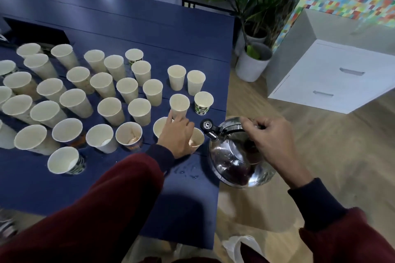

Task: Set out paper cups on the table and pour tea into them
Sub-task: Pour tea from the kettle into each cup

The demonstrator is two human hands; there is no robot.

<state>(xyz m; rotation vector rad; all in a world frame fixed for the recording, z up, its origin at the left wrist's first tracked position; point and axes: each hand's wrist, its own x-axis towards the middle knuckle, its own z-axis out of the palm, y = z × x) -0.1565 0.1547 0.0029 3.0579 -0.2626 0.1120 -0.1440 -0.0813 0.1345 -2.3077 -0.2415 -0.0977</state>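
right hand (271,141): fingers curled round kettle (233,162) handle | spout points left, just beside part-filled cup (197,140) | left hand (177,136): fingers loosely straight, resting against neighbouring cups (gripping none)

About thirty-two paper cups (111,107), three of them just beside the left fingers (171,116). One steel kettle (230,156) under the right fingers (248,123). Two white plant pots (252,64) beyond.
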